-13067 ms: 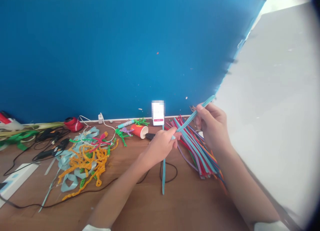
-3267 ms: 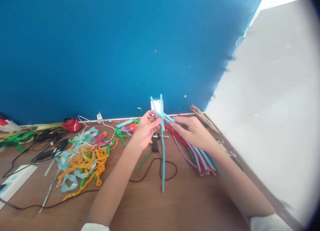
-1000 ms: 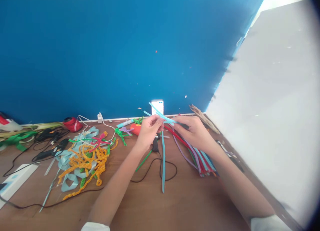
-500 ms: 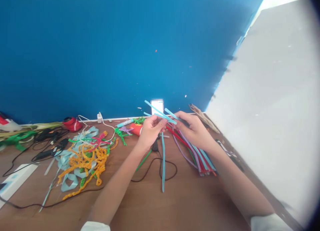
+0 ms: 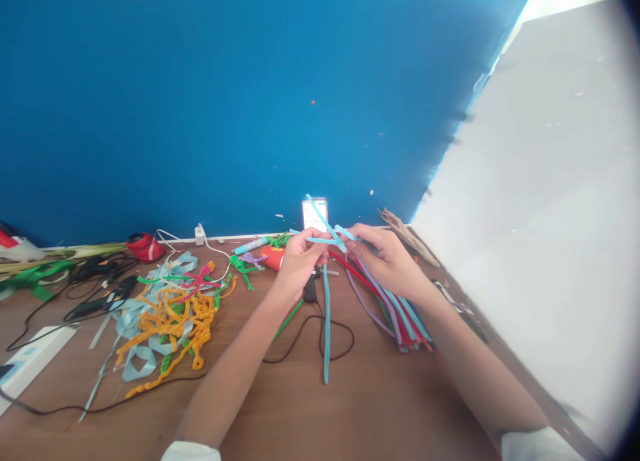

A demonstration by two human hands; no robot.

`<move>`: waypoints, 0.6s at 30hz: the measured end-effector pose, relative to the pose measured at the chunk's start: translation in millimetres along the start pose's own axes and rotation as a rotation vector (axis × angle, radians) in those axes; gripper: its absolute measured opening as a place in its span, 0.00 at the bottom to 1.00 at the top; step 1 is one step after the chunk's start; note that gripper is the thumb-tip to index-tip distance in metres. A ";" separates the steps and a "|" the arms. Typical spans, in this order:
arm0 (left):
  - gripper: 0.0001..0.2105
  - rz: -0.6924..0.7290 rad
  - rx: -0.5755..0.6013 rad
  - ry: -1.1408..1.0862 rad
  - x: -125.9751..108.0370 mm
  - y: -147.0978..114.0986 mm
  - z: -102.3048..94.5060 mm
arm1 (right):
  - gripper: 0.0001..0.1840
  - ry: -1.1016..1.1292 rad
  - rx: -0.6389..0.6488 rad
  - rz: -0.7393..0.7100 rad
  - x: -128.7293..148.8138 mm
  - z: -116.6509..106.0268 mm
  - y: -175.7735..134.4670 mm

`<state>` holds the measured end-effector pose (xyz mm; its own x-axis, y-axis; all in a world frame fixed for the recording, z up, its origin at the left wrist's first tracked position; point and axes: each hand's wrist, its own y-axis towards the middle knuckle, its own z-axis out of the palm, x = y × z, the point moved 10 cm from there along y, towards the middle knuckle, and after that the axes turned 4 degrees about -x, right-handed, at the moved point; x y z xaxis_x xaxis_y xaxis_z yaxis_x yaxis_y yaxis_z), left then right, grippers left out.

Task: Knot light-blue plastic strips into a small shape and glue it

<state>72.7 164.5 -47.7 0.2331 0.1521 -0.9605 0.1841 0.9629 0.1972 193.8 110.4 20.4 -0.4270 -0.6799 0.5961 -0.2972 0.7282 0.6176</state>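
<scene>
Brown tabletop point(image 5: 380, 401); fingers point(image 5: 314, 253) partly hide blue strips point(image 5: 324, 220).

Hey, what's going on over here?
A person's left hand and right hand are pinching light-blue stems above a brown table. Whether the pieces are joined isn't clear. Another stem lies between the forearms, and a bundle of coloured ones lies by the right arm. An orange tangle sits off to the left.

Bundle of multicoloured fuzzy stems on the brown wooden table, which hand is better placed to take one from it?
Probably the right hand: it is nearer the bundle, while the left hand sits farther off. Both hold light blue fuzzy stems, though.
</scene>
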 end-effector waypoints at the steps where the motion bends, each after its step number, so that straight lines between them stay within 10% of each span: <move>1: 0.12 -0.001 0.001 0.003 -0.3 -0.2 0.5 | 0.10 0.000 0.005 -0.005 0.3 0.9 -0.3; 18: 0.12 0.151 0.042 0.395 -10.7 -10.2 5.8 | 0.10 0.138 -0.012 0.137 -17.2 2.8 -3.7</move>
<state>73.8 151.8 -38.3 -0.1220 0.3721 -0.9201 0.2164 0.9148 0.3412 199.9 119.7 6.5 -0.3415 -0.5806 0.7391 -0.2335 0.8141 0.5316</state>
